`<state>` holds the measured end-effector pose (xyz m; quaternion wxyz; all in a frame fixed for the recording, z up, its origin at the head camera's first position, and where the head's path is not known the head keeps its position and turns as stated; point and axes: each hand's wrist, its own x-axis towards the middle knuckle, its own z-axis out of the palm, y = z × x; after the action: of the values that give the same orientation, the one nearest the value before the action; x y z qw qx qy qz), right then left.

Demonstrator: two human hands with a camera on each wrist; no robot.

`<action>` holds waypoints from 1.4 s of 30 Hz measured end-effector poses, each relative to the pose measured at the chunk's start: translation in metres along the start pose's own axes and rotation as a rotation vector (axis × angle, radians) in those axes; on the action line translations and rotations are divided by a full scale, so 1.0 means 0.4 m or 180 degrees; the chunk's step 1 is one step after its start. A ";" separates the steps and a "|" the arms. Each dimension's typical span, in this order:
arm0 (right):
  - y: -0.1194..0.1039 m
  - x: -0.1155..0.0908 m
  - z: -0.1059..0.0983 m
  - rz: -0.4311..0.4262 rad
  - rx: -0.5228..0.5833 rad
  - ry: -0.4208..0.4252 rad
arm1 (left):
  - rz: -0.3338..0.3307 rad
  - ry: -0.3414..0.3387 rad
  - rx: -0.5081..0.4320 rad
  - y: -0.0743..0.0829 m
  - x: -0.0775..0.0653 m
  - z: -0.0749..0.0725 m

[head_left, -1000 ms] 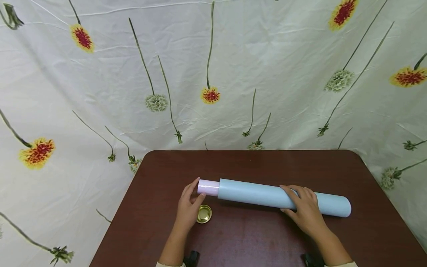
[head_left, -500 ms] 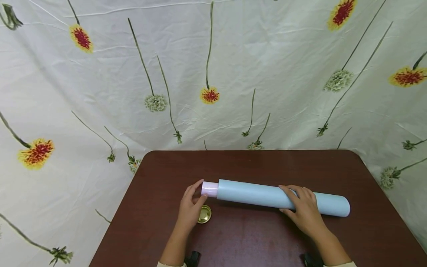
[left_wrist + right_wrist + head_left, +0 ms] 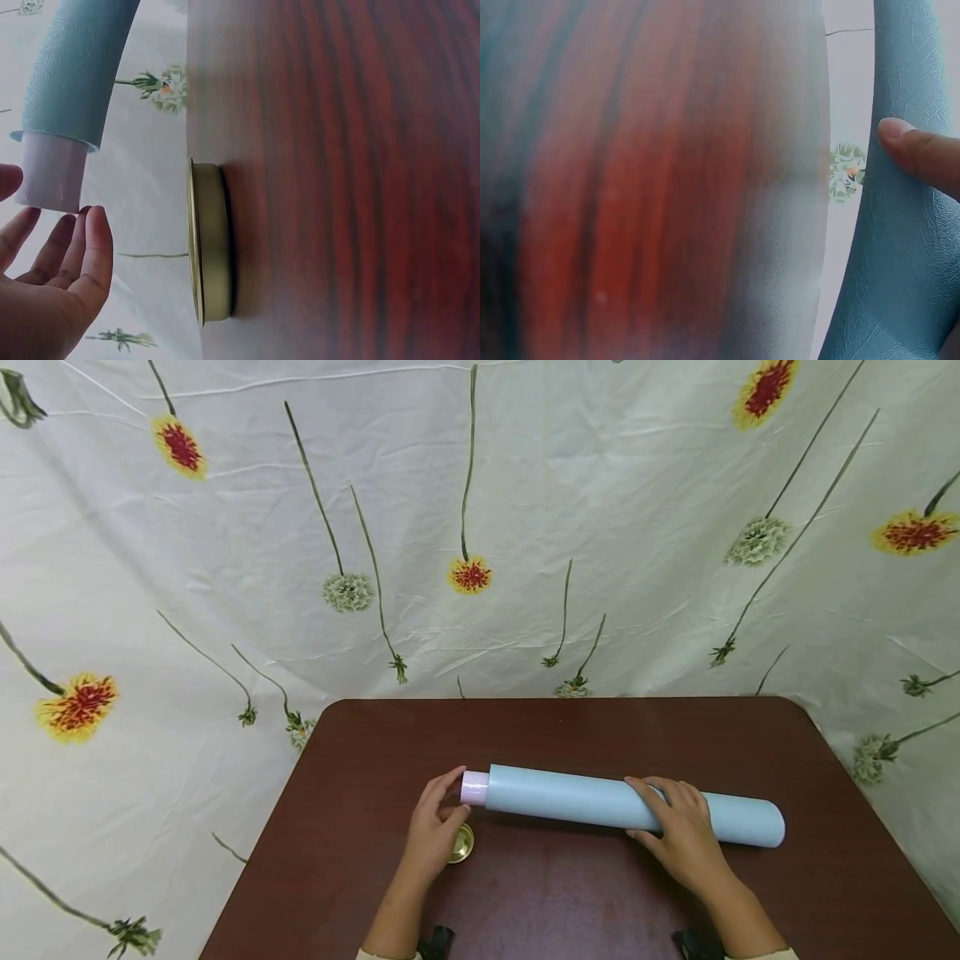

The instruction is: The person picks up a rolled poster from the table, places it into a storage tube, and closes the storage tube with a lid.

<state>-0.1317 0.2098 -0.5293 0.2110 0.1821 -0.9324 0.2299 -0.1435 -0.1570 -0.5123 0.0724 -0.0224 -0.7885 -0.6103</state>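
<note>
Dark red-brown table [image 3: 570, 893], rounded far corners, w/ a slight sheen near the person; in the wrist views its top shows streaky red & dark grain, blurred in the R one. Behind it, a white cloth [image 3: 645, 518], lightly creased, printed w/ red-yellow & pale green flowers on long stems. Gold-coloured dish [image 3: 463, 843], round & shallow w/ a flared rim, sits on the table, partly hidden by the L hand [image 3: 433, 828] in the head view. That hand is narrow: thumb & fingertips on the outer end of a lilac tube [image 3: 474, 787], index at the far side, thumb at the near side. R hand [image 3: 686, 837] grips a blue tube [image 3: 562, 796] from above, right of its middle, thumb on the near side, fingers over the top. Lilac tube is mostly inside the blue one, only a short end out. Both are over the table's middle-to-right part; in the L wrist view they're clear of the tabletop. Shared long axis runs approx. left–right, slightly slanted: lilac end points left & a bit away from the person, blue's rounded end right & a bit nearer.
</note>
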 end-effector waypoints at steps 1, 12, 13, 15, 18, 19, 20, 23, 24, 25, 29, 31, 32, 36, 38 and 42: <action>0.000 0.000 0.000 -0.0004 0.0001 0.0006 | 0.0021 -0.0016 0.0001 -0.001 0.000 0.000; -0.008 0.001 0.001 -0.0020 0.0008 0.0020 | 0.0081 -0.0100 0.0095 -0.005 -0.003 0.005; -0.009 0.001 0.002 -0.0021 0.0010 0.0022 | 0.0083 -0.0112 0.0098 -0.005 -0.004 0.006; -0.010 0.000 0.003 -0.0019 0.0016 0.0024 | 0.0055 -0.0127 0.0119 -0.004 -0.005 0.007; -0.010 -0.001 0.004 -0.0014 0.0029 0.0020 | 0.0008 -0.0148 0.0169 -0.002 -0.007 0.009; -0.011 -0.001 0.005 -0.0015 0.0028 0.0017 | 0.0008 -0.0155 0.0187 -0.001 -0.008 0.010; -0.011 -0.002 0.005 -0.0015 0.0032 0.0016 | 0.0003 -0.0159 0.0206 -0.001 -0.009 0.011; -0.011 -0.002 0.006 -0.0019 0.0031 0.0015 | 0.0037 -0.0190 0.0248 0.001 -0.011 0.015; -0.011 -0.002 0.007 -0.0020 0.0029 0.0016 | 0.0051 -0.0201 0.0258 0.001 -0.012 0.016; -0.012 -0.002 0.007 -0.0022 0.0028 0.0018 | 0.0068 -0.0213 0.0266 0.002 -0.013 0.017; -0.012 -0.003 0.008 -0.0018 0.0015 0.0017 | 0.0095 -0.0250 0.0310 0.004 -0.016 0.021; -0.013 -0.003 0.009 -0.0024 0.0009 0.0010 | 0.0125 -0.0270 0.0333 0.005 -0.018 0.022; -0.013 -0.003 0.009 -0.0026 0.0008 0.0009 | 0.0124 -0.0279 0.0341 0.004 -0.019 0.023; -0.016 -0.003 0.009 -0.0039 0.0007 -0.0002 | 0.0059 -0.0347 0.0405 0.005 -0.021 0.026; -0.017 -0.003 0.009 -0.0040 0.0012 -0.0007 | -0.0016 -0.0387 0.0441 0.005 -0.023 0.028; -0.019 -0.004 0.008 -0.0037 0.0028 -0.0015 | -0.0059 -0.0427 0.0511 0.007 -0.024 0.031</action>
<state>-0.1281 0.2023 -0.5299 0.2094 0.1890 -0.9308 0.2323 -0.1347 -0.1436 -0.5141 0.0154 -0.0501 -0.8381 -0.5430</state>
